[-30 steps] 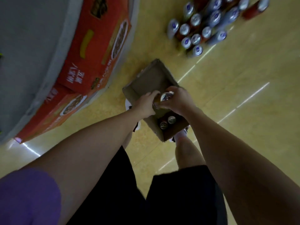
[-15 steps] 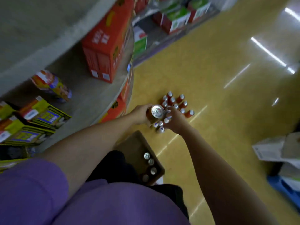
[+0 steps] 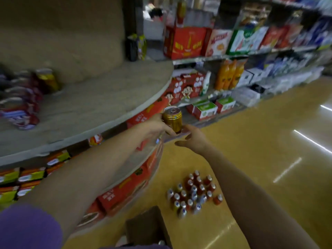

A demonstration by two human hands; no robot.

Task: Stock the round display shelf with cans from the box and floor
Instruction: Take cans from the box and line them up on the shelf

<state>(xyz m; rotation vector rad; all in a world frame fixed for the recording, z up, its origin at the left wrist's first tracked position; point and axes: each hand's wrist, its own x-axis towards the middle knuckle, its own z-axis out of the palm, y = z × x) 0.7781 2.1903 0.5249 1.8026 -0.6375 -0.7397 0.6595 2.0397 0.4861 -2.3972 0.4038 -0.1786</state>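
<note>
A gold can [image 3: 172, 120] is held upright just off the rim of the round display shelf [image 3: 100, 108]. My left hand [image 3: 158, 126] grips it from the left side. My right hand [image 3: 195, 139] is just below and right of the can, fingers relaxed, touching its base at most. Several cans and packs [image 3: 23, 97] lie blurred on the shelf's left part. A cluster of red and blue cans [image 3: 195, 192] stands on the floor. The brown cardboard box [image 3: 147, 229] is at the bottom edge, a can top barely showing inside.
Lower tiers of the round shelf hold red cartons [image 3: 124, 193] and yellow packs [image 3: 21, 178]. A straight store shelf [image 3: 233, 56] with boxes and orange bottles runs along the back right. Yellow floor [image 3: 260, 159] stretches to the right.
Both hands lifted the gold can out of the box and up to shelf height. My right hand has loosened from the can; the left keeps hold. The view rose from floor to shelf.
</note>
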